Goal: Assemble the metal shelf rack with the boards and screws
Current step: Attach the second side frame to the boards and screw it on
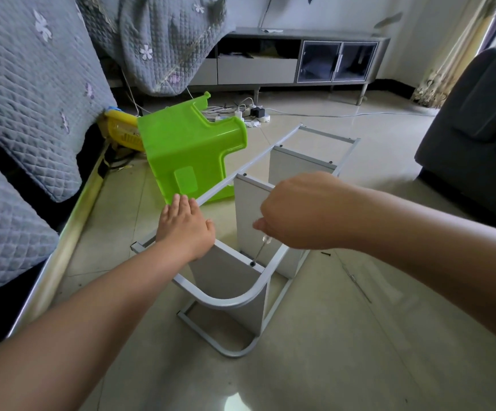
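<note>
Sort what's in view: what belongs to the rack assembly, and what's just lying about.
Job:
metal frame
boards
screwdriver in right hand
screw
loose screw
left hand on frame

Lying about:
green plastic stool
yellow basket
power strip

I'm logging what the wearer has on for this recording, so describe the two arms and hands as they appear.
Both arms are bare from the frame edge to the fingertips: no sleeves, gloves, watch, rings or bracelets show. The left hand is seen from the back, with short, unpainted nails. The right hand also shows its back; its nails are hidden. No markings show on either forearm.
</note>
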Available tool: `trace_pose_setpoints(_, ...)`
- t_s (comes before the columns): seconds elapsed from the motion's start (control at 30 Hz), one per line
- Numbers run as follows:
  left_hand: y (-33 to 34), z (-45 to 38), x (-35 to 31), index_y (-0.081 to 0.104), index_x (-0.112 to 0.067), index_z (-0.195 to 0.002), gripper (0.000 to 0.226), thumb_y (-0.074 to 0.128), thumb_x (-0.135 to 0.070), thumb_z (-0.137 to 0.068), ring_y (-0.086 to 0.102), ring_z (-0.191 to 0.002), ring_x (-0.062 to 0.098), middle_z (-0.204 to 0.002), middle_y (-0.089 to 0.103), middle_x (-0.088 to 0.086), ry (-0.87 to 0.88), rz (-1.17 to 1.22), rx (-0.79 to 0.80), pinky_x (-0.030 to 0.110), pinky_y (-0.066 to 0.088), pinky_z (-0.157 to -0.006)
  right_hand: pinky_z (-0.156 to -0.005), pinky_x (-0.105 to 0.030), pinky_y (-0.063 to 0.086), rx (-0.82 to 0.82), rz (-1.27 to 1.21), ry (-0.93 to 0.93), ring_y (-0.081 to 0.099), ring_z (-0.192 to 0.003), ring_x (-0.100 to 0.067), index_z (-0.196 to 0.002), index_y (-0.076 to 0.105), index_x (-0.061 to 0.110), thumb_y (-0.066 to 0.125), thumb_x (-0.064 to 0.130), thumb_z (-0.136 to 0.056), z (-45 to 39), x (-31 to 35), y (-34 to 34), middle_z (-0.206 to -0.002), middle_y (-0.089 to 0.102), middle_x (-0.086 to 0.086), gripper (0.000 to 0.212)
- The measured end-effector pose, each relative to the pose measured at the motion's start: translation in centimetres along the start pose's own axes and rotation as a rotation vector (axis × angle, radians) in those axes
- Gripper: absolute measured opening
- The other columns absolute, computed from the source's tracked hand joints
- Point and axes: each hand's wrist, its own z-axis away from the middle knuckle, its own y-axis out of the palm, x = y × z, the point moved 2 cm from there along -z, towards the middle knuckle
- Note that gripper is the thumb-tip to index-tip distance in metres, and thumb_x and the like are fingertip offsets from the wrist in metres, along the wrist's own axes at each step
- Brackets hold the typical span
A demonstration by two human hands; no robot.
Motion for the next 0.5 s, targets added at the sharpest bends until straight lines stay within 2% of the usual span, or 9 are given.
trace_pose_setpoints(0.1, -0.4, -0.2, -0.4, -0.002, -0.003, -0.147, 0.058, 0.02, -0.029, -0.099, -0.011, -0.144, 0.023, -0.156, -0.009, 0.012, 0.024, -0.013, 0.015, 0.042, -0.004, -0.116, -0.05, -0.026, 0.032, -0.03, -0.216, 0.144, 0.032, -0.052, -0.013, -0.058, 0.028, 0.016, 0.025, 0.036, -0.1, 0.4, -1.6, 0.6, -0.062, 0.031, 0.003, 0.047)
trace_pose_setpoints(0.17, -0.5, -0.7, -1.3, -0.001, -0.004, -0.147, 0.059, 0.02, -0.031, -0.1, -0.01, -0.144, 0.022, -0.156, -0.009, 0.011, 0.115, -0.031, -0.009, 0.042, -0.004, -0.115, -0.066, -0.031, 0.04, -0.098, -0.354, 0.264, 0.041, -0.064, -0.02, -0.059, 0.031, 0.015, 0.025, 0.035, -0.1, 0.9, -3.8, 1.9, -0.063, 0.033, 0.002, 0.046)
trace_pose_setpoints(0.2, -0.5, -1.0, -1.9, -0.001, -0.004, -0.147, 0.059, 0.021, -0.032, -0.1, -0.009, -0.144, 0.021, -0.156, -0.008, 0.011, 0.165, -0.03, -0.02, 0.041, -0.004, -0.116, -0.069, -0.031, 0.037, -0.132, -0.409, 0.325, 0.041, -0.071, -0.02, -0.06, 0.031, 0.016, 0.025, 0.033, -0.1, 1.2, -5.3, 2.9, -0.063, 0.033, 0.003, 0.045)
trace_pose_setpoints(0.3, 0.0, -1.6, -5.1, -0.002, -0.004, -0.147, 0.063, 0.021, -0.038, -0.099, -0.012, -0.144, 0.02, -0.156, -0.01, 0.011, 0.288, 0.019, -0.004, 0.038, -0.005, -0.115, -0.061, -0.028, 0.022, -0.312, -0.565, 0.579, 0.039, -0.074, -0.021, -0.068, 0.034, 0.013, 0.027, 0.027, -0.1, 2.6, -9.8, 7.5, -0.068, 0.039, -0.002, 0.037)
trace_pose_setpoints(0.37, 0.3, -2.0, -7.5, -0.005, -0.006, -0.147, 0.066, 0.022, -0.041, -0.099, -0.016, -0.143, 0.02, -0.155, -0.016, 0.009, 0.336, 0.103, 0.003, 0.038, -0.008, -0.115, -0.063, -0.028, 0.024, -0.422, -0.617, 0.757, 0.041, -0.073, -0.026, -0.078, 0.037, 0.008, 0.03, 0.023, -0.099, 3.8, -12.0, 11.4, -0.074, 0.043, -0.01, 0.027)
trace_pose_setpoints(0.43, 0.5, -2.8, -9.6, -0.008, -0.007, -0.147, 0.066, 0.022, -0.041, -0.098, -0.018, -0.142, 0.019, -0.154, -0.018, 0.008, 0.388, 0.157, -0.032, 0.037, -0.01, -0.114, -0.064, -0.028, 0.026, -0.403, -0.712, 0.901, 0.042, -0.075, -0.026, -0.087, 0.044, 0.003, 0.032, 0.019, -0.098, 4.6, -13.1, 15.5, -0.078, 0.044, -0.011, 0.023)
trace_pose_setpoints(0.5, 0.6, -3.7, -11.5, -0.009, -0.009, -0.147, 0.067, 0.02, -0.044, -0.098, -0.019, -0.142, 0.017, -0.155, -0.019, 0.005, 0.466, 0.121, -0.053, 0.037, -0.012, -0.114, -0.065, -0.027, 0.029, -0.243, -0.819, 0.98, 0.043, -0.077, -0.023, -0.096, 0.052, -0.001, 0.035, 0.017, -0.098, 5.0, -13.4, 19.9, -0.086, 0.048, -0.012, 0.024)
